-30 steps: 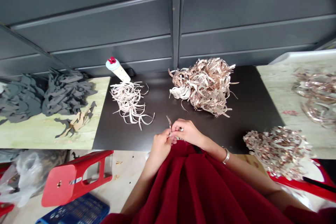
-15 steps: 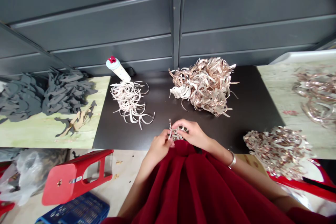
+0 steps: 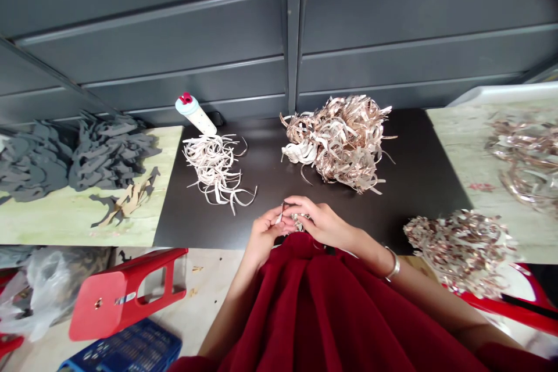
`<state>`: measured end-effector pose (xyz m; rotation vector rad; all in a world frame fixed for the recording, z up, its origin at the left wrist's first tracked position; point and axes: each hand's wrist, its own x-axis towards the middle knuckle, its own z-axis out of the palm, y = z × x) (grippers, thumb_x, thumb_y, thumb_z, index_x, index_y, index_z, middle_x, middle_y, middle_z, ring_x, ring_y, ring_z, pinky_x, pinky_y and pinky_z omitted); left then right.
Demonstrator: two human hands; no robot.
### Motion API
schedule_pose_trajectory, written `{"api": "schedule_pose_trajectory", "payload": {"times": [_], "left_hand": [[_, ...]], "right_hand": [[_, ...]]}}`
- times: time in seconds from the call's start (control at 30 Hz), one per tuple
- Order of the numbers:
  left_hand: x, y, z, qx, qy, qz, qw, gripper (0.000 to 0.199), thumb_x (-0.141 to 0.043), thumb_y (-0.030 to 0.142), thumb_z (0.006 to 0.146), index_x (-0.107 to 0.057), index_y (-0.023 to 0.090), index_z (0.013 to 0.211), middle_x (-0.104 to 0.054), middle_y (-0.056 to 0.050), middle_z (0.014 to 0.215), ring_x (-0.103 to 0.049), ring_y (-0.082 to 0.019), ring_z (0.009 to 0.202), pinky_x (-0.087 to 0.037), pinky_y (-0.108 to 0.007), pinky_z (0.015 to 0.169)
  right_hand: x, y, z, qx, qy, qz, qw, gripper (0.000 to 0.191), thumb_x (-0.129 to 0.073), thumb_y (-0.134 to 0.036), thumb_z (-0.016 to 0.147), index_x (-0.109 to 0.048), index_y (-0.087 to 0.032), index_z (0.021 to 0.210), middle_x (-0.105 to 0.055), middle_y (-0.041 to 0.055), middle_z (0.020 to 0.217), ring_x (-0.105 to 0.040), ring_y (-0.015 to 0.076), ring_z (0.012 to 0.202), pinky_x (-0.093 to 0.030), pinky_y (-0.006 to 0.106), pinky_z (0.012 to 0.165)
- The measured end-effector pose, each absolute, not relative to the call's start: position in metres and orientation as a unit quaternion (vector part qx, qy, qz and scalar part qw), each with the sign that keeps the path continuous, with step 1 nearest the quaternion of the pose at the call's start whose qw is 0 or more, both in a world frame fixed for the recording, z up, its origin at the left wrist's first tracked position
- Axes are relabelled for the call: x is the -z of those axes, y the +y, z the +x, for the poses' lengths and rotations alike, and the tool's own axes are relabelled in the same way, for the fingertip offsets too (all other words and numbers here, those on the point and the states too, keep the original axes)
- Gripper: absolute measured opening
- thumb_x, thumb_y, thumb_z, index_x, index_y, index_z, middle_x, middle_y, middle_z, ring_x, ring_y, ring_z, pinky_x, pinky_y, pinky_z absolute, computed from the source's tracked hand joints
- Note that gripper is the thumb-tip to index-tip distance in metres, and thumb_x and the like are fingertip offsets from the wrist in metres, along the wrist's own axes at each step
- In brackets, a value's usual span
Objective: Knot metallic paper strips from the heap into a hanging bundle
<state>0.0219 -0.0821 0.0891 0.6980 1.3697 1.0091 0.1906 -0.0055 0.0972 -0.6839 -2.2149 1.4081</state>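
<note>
My left hand (image 3: 262,237) is closed at the table's front edge and pinches a thin pale strip (image 3: 279,218). From the right, my right hand (image 3: 326,224) curves in, its fingertips closed at the dark upper end of the same strip. Small curly metallic and whitish scraps (image 3: 300,221) lie under my right palm, partly hidden by the fingers. Ahead on the left rests a loose pile of whitish strips (image 3: 213,165). A bigger heap of shiny rose-gold and white strips (image 3: 344,142) sits ahead on the right.
A white bottle (image 3: 197,115) with a red-topped lid stands at the back. Dark grey cut pieces (image 3: 107,154) are heaped on the left. A pile of curly scraps (image 3: 462,253) is at the right front. A red stool (image 3: 108,296) and a blue crate (image 3: 135,349) are lower left.
My fingers have drawn closer together around the strip, which now shows less. My right wrist has shifted slightly to the right. The piles on the table look unchanged.
</note>
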Motion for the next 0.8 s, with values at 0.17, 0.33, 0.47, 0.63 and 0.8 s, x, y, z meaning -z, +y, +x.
{"api": "schedule_pose_trajectory", "payload": {"times": [0.17,0.33,0.47,0.63,0.8], "left_hand": [[-0.102,-0.085,0.021,-0.452,0.567,0.271,0.634,0.046,-0.070,0.036,0.073,-0.061,0.014,0.113,-0.064,0.002,0.061,-0.046,-0.007,0.044,-0.036,-0.021,0.050],[-0.106,-0.083,0.026,-0.399,0.679,0.394,0.473,0.022,-0.056,0.034,0.084,-0.066,0.015,0.090,-0.054,0.005,0.049,-0.043,-0.009,0.046,-0.033,-0.021,0.051],[-0.101,-0.083,0.028,-0.401,0.694,0.410,0.435,0.020,-0.049,0.033,0.087,-0.060,0.017,0.082,-0.053,0.006,0.050,-0.045,-0.009,0.044,-0.035,-0.021,0.050],[-0.092,-0.086,0.025,-0.382,0.706,0.468,0.370,0.021,-0.043,0.029,0.091,-0.058,0.018,0.081,-0.053,0.006,0.050,-0.047,-0.010,0.043,-0.036,-0.020,0.048],[-0.091,-0.090,0.020,-0.340,0.689,0.584,0.263,0.021,-0.043,0.017,0.088,-0.063,0.020,0.084,-0.061,0.003,0.058,-0.055,-0.011,0.051,-0.040,-0.020,0.055]], "right_hand": [[-0.114,0.003,0.200,-0.506,-0.823,-0.204,0.158,0.062,-0.039,-0.004,0.085,-0.023,-0.026,0.141,-0.065,0.0022,0.123,-0.064,0.0114,0.066,-0.050,0.025,0.072],[-0.113,0.003,0.199,-0.491,-0.832,-0.210,0.153,0.063,-0.040,-0.003,0.083,-0.026,-0.026,0.140,-0.062,0.0023,0.128,-0.057,0.0109,0.057,-0.047,0.024,0.065],[-0.112,0.004,0.203,-0.495,-0.828,-0.200,0.171,0.055,-0.041,-0.006,0.085,-0.032,-0.026,0.135,-0.065,0.0032,0.124,-0.054,0.0099,0.055,-0.046,0.024,0.063],[-0.106,0.013,0.215,-0.538,-0.789,-0.220,0.197,0.042,-0.047,-0.009,0.086,-0.044,-0.022,0.126,-0.071,0.0048,0.112,-0.065,0.0123,0.078,-0.047,0.024,0.074],[-0.083,0.031,0.227,-0.692,-0.665,-0.202,0.194,0.028,-0.056,-0.021,0.088,-0.049,-0.018,0.114,-0.074,0.0095,0.101,-0.069,0.0158,0.086,-0.050,0.027,0.076]]}}
